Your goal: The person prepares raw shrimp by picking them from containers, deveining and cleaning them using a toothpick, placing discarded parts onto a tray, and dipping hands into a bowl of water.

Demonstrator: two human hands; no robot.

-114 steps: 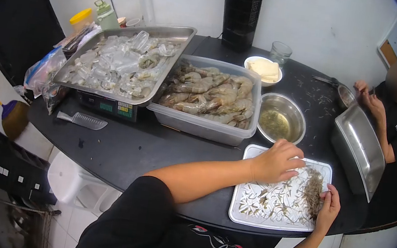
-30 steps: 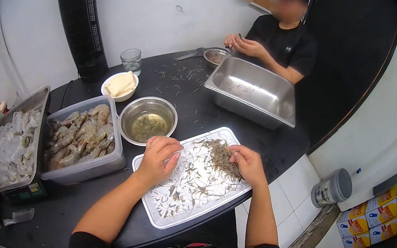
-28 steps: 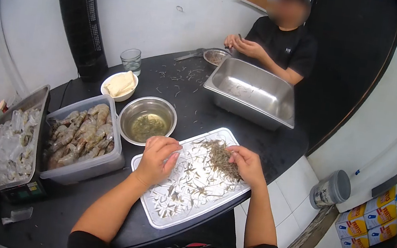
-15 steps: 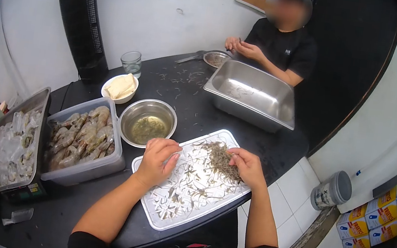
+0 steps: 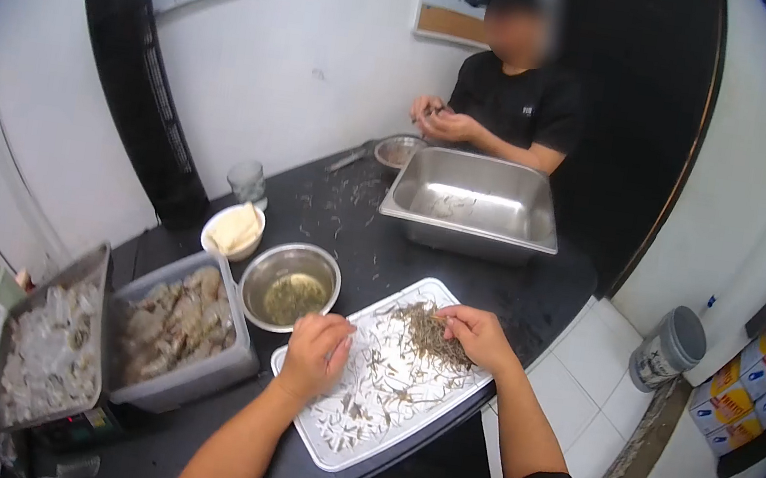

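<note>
A white tray (image 5: 327, 454) lies before me, strewn with short thin pieces. Near its far right corner is a heap of thin brown-green strands (image 5: 433, 333). My right hand (image 5: 478, 337) is at the heap's edge, thumb and fingers pinched on strands there. Over the tray's left edge is my left hand (image 5: 316, 356), its fingers drawn together; anything in them is too small to make out. Just beyond it stands a metal bowl (image 5: 245, 293) of cloudy liquid with greenish bits in it.
Left are a plastic tub (image 5: 189, 392) of shrimp (image 5: 184, 319) and a metal pan of ice (image 5: 50, 340) on a scale. A white bowl (image 5: 251, 251) and a glass (image 5: 247, 184) stand behind. A deep steel pan (image 5: 470, 236) is in front of a co-worker (image 5: 517, 102) handling something small.
My view has tilted up and shifted, so the table sits lower in the picture. Both my hands stay at nearly the same places over the tray. The co-worker's hands have moved closer together.
</note>
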